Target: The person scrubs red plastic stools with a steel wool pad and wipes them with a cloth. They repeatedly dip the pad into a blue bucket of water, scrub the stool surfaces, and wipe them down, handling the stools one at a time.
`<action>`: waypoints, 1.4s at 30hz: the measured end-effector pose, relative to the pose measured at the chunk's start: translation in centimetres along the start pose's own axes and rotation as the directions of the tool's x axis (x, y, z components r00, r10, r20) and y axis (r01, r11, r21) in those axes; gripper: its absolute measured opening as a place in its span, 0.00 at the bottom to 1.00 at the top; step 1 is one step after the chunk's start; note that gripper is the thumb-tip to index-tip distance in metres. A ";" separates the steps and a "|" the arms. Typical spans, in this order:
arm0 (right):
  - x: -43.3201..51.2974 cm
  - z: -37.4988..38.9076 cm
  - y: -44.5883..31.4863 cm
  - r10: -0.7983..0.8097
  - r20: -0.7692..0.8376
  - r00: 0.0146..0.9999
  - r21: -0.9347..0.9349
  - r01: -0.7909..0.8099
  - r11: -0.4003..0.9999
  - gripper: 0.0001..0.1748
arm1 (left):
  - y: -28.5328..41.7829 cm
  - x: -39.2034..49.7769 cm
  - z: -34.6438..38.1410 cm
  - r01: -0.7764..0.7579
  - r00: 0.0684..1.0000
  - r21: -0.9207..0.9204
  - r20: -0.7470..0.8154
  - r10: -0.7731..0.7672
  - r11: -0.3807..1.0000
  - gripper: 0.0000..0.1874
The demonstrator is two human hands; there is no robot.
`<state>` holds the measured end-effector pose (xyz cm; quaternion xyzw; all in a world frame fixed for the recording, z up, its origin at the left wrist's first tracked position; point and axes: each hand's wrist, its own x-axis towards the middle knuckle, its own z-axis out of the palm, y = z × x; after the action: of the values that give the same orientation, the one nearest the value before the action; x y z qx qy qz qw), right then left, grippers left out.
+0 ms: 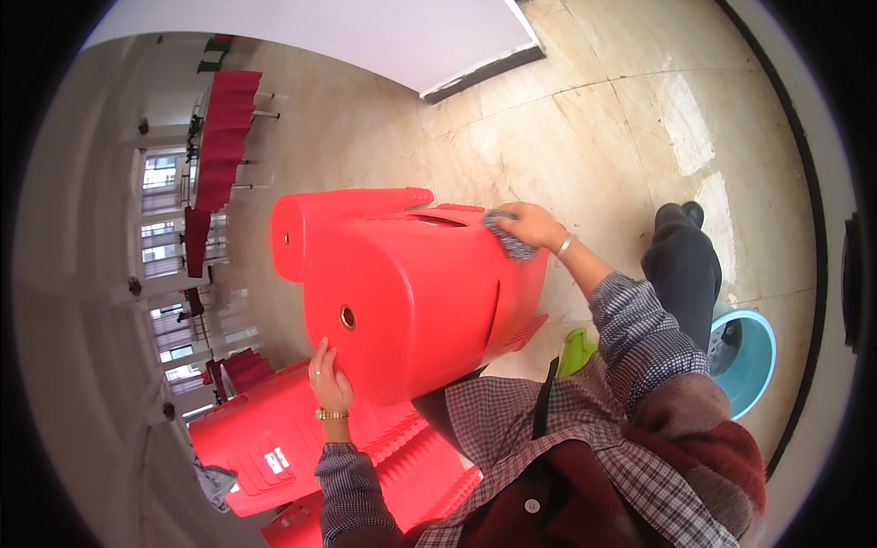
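A stack of red plastic stools stands right before me, with a round metal-rimmed hole in the end facing left. On its far right part my right hand presses a grey cloth, fingers closed over it. My left hand rests against the near left edge of the same stack, its fingers spread a little; I cannot tell how firmly it holds. Another red stool stands just behind the stack, on the left.
More stacked red stools lie at lower left, a grey cloth hanging on one. A light blue bucket is at right, near a lime-green item. A white partition stands ahead. Red-covered tables are far left.
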<state>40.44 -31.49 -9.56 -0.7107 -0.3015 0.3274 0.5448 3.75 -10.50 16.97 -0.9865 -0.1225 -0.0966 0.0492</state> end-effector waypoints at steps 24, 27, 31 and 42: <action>-4.0 9.4 10.4 0.393 -0.520 0.758 0.158 -0.367 0.917 0.16 | 15.8 6.2 1.1 0.134 0.956 -0.067 0.270 -0.111 0.989 0.36; -0.8 6.3 13.4 0.644 -0.340 0.685 -0.086 -0.705 0.704 0.19 | 15.8 6.2 1.3 0.147 0.956 -0.092 0.268 -0.118 0.985 0.38; -1.5 5.2 11.1 0.594 -0.226 0.772 -0.060 -0.620 0.782 0.20 | 16.0 6.1 1.2 0.180 0.949 -0.096 0.279 -0.148 0.979 0.39; -0.6 3.5 7.8 0.630 -0.117 0.767 0.010 -0.634 0.773 0.21 | 16.7 6.4 0.7 0.262 0.925 -0.044 0.298 -0.238 0.964 0.44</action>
<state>37.88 -31.68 -17.70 -0.7962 -0.0183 0.4459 0.4085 14.19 -25.04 16.32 -0.9674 -0.2492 0.0385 -0.0227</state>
